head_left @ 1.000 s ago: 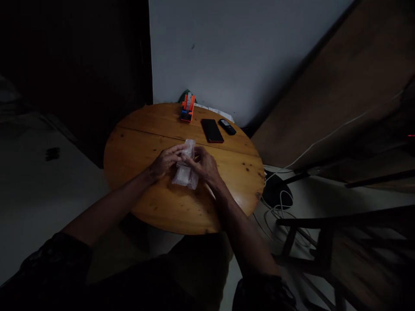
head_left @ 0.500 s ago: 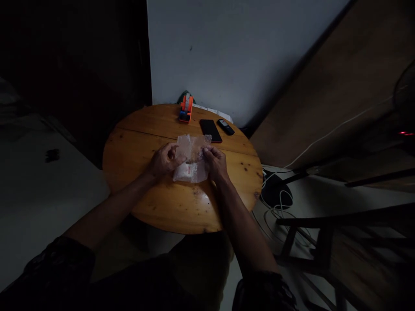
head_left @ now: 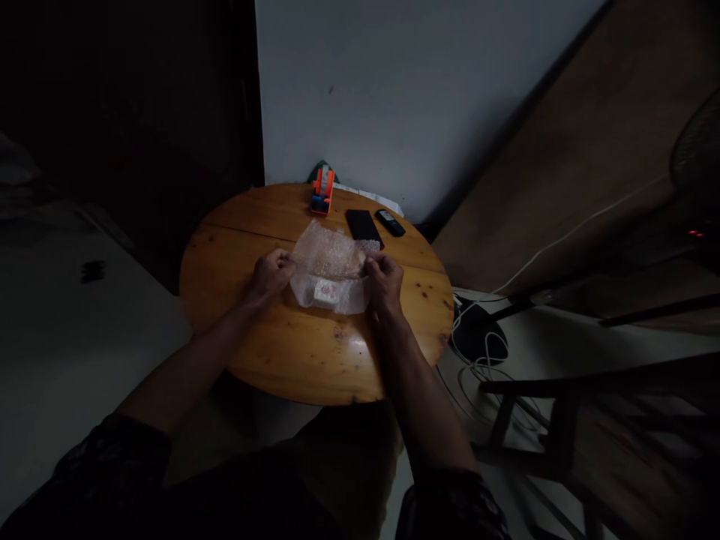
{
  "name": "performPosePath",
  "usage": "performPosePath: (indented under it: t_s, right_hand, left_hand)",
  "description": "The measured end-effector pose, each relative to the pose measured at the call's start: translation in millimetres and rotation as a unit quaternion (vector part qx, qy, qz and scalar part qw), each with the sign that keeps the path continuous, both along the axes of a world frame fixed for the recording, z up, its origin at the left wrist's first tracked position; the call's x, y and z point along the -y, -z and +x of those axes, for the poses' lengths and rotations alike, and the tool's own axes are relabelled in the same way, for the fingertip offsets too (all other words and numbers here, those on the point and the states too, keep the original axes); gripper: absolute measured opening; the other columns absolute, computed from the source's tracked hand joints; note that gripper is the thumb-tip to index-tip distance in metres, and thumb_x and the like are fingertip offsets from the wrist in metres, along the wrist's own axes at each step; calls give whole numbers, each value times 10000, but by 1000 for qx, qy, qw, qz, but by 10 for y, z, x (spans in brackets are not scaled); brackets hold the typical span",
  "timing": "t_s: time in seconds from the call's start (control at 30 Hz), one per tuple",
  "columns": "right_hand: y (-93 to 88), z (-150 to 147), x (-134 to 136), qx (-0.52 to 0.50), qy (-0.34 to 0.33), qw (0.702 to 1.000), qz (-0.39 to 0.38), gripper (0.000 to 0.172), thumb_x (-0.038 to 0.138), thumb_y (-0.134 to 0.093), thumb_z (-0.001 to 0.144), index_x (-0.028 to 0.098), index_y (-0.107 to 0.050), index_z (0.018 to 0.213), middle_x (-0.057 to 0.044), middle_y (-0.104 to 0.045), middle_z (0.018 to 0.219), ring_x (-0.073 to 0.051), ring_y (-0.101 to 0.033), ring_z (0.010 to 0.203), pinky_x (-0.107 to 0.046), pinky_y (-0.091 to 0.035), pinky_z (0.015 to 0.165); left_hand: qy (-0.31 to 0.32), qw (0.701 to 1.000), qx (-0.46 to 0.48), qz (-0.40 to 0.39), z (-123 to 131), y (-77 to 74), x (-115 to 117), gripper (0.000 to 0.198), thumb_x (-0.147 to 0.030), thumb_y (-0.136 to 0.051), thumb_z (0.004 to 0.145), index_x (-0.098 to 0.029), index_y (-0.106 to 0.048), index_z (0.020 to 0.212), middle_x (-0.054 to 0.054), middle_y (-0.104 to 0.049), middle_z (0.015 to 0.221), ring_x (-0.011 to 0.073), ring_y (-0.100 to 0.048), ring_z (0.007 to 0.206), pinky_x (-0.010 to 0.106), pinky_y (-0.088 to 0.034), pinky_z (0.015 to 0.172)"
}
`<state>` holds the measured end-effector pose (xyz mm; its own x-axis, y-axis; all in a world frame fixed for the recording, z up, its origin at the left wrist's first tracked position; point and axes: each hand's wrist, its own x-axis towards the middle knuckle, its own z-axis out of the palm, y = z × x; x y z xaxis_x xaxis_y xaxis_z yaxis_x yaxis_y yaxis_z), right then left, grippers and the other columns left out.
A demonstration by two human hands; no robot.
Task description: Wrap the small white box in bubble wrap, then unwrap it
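Note:
A sheet of clear bubble wrap is spread between my two hands over the round wooden table. My left hand pinches its left edge. At the opposite edge, my right hand has its fingers closed on the wrap. A small white box with reddish marks lies on the near part of the wrap; whether a layer covers it I cannot tell.
At the table's back stands an orange tape dispenser. A dark flat notebook-like item and a black keypad phone lie behind my right hand. A wooden chair and loose cables are on the right.
My left hand has moved left and closed on the wrap's edge. The bubble wrap is now spread wider, and the white box shows more plainly.

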<state>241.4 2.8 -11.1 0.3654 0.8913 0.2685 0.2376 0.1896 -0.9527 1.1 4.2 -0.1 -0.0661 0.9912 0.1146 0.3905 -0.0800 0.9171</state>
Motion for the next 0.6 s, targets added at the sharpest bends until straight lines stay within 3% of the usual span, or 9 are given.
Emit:
performPosePath:
  t_s: [0.07, 0.17, 0.3, 0.37, 0.47, 0.53, 0.6]
  right_hand:
    - [38, 58, -21, 87, 43, 995, -13, 205, 360, -573, 764, 199, -613, 885, -4, -625, 710, -173, -557, 660, -300, -448, 660]
    - [24, 95, 12, 220, 93, 971, -27, 325, 274, -588, 759, 217, -628, 1076, -43, -694, 882, -204, -594, 756, -343, -464, 752]
    - [-119, 45, 128, 235, 90, 967, 41, 277, 302, -561, 821, 209, -653, 1065, -85, -701, 1059, -217, -618, 865, -368, -475, 826]
    - [-207, -8, 188, 189, 27, 979, 67, 256, 391, -554, 870, 208, -675, 1004, -83, -709, 1027, -221, -629, 886, -357, -481, 817]
    - [-314, -81, 250, 156, -133, 978, 47, 370, 536, -516, 926, 222, -702, 983, -65, -721, 964, -226, -647, 919, -355, -484, 843]
    - [-371, -100, 276, 177, -194, 965, 14, 456, 609, -473, 942, 222, -712, 985, -60, -724, 926, -228, -652, 915, -360, -480, 858]
    - [-434, -87, 315, 203, -211, 956, -12, 531, 667, -449, 934, 208, -715, 943, -53, -713, 845, -216, -648, 839, -346, -479, 816]
  left_hand:
    - [-15, 997, -70, 0, -35, -21, -15, 208, -223, -572, 668, -174, -657, 851, 0, -615, 657, 185, -575, 657, 266, -408, 622]
    - [-35, 992, -120, 17, -55, -45, -7, 260, -195, -566, 668, -187, -670, 906, 22, -659, 719, 207, -607, 703, 291, -444, 679]
    - [6, 982, -96, 164, -47, -61, 67, 338, -225, -540, 704, -197, -667, 1016, 64, -712, 984, 242, -629, 948, 346, -489, 876]
    - [79, 966, -95, 228, -40, -60, 106, 400, -299, -529, 759, -179, -661, 1117, 95, -692, 1159, 268, -594, 1114, 385, -455, 1000]
    - [183, 946, -134, 230, -30, -38, 123, 529, -426, -501, 846, -149, -612, 1282, 130, -627, 1336, 301, -514, 1286, 441, -365, 1115]
    - [212, 941, -168, 203, -26, -27, 108, 552, -473, -484, 878, -158, -604, 1315, 129, -643, 1319, 312, -498, 1311, 469, -331, 1132]
    - [220, 942, -176, 180, -30, -45, 96, 545, -493, -474, 886, -165, -627, 1293, 120, -691, 1214, 311, -551, 1234, 464, -354, 1100]
